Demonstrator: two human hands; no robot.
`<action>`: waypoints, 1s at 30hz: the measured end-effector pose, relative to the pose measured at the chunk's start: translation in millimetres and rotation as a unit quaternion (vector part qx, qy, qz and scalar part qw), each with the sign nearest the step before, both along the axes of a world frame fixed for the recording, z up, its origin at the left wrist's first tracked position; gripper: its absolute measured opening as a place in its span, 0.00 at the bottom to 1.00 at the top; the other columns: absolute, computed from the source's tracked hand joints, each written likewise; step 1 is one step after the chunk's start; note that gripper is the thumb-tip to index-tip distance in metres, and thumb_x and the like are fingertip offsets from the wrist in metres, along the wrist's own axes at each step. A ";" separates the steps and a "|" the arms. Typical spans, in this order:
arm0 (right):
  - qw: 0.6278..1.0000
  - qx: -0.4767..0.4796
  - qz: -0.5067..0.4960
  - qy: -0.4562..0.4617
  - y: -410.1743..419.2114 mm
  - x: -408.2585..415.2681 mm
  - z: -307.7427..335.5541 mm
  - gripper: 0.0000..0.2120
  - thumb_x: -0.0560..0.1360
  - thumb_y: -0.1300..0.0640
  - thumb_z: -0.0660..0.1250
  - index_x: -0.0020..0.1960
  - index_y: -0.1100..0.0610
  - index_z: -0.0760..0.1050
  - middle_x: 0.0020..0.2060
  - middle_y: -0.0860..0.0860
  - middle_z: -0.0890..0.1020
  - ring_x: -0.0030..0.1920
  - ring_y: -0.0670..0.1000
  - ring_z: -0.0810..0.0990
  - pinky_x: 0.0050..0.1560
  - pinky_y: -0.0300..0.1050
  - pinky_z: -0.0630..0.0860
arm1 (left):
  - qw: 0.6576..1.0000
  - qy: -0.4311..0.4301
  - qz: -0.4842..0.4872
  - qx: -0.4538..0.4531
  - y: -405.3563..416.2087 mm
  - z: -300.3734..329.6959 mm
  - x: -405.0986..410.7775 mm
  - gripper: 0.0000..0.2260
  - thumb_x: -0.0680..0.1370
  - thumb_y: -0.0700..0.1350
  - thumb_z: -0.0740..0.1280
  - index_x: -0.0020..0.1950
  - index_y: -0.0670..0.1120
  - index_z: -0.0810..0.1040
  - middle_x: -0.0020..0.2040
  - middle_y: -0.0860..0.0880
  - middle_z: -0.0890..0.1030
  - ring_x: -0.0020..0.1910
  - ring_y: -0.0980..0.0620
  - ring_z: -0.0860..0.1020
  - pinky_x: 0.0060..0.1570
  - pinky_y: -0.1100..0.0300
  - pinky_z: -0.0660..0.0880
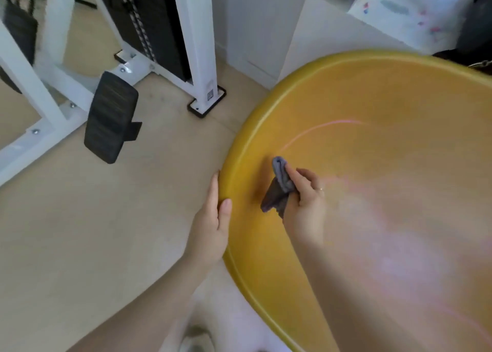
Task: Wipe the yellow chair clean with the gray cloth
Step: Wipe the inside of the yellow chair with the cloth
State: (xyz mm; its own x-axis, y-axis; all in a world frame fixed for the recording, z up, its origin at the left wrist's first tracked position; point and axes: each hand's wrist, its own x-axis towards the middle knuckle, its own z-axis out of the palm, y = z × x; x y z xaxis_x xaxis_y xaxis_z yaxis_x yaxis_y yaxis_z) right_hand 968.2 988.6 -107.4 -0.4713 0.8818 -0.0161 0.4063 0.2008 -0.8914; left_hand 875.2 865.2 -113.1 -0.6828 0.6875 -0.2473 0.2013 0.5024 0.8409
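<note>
The yellow chair (372, 138) fills the right half of the view, a wide rounded shell with a raised rolled rim, seen from above over a beige floor (93, 232). The gray cloth (279, 186) is bunched into a soft wad and pressed against the shell just inside the left rim. It is held by the right hand (306, 205), fingers curled round it, with the index finger laid along the top fold. The left hand (213, 218) is set on the outer rim, fingers straight and together along the edge with the thumb over the rim's top, so the chair is steadied rather than gripped. The shell is judged hard, smooth, glossy plastic, stiff and likely slippery under a dry wipe; a faint pale arc and a pinkish hazy patch are seen on it, but smear or glare cannot be told. The chair is probably light enough to shift under pressure, so the rim is the sensible place to brace it. The cloth is thin, limp and light, best kept balled so pressure lands on a small pad. Behind, a white metal gym frame (197, 45) with a black ribbed pad (111, 117) is seen, and a white cabinet (306, 32) beyond the chair.
</note>
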 end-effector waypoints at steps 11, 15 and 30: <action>0.972 0.204 0.093 0.068 -28.3 -11.8 -82.9 0.21 0.76 0.48 0.58 0.68 0.52 0.69 0.55 0.48 0.70 0.49 0.55 0.74 0.52 0.57 0.74 | 0.978 0.076 0.014 0.192 0.1 -51.7 -7.9 0.20 0.75 0.59 0.51 0.66 0.67 0.52 0.53 0.85 0.65 0.54 0.79 0.69 0.53 0.80 0.67; 0.947 0.273 0.155 0.071 -68.1 12.3 -103.8 0.19 0.79 0.49 0.54 0.69 0.52 0.66 0.57 0.52 0.70 0.51 0.56 0.74 0.56 0.43 0.68 | 0.971 0.104 0.019 0.216 1.1 -55.4 -5.6 0.18 0.80 0.52 0.51 0.69 0.61 0.54 0.53 0.79 0.65 0.50 0.82 0.68 0.47 0.84 0.65; 0.959 0.250 0.008 0.133 -26.7 -52.6 -68.2 0.20 0.75 0.59 0.55 0.64 0.58 0.74 0.56 0.61 0.75 0.51 0.57 0.72 0.56 0.41 0.65 | 0.971 0.130 0.004 0.202 4.4 -57.8 -8.2 0.19 0.79 0.49 0.48 0.70 0.60 0.51 0.59 0.76 0.61 0.54 0.82 0.64 0.51 0.85 0.61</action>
State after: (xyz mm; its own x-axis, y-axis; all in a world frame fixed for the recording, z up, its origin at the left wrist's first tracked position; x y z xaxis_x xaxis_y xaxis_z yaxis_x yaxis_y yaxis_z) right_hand 915.6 961.9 -175.6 -0.4132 0.7406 0.5299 0.1725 0.6350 -0.7531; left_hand 866.9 869.6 -170.9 -0.6919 0.6867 0.2230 0.4309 0.1450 0.8907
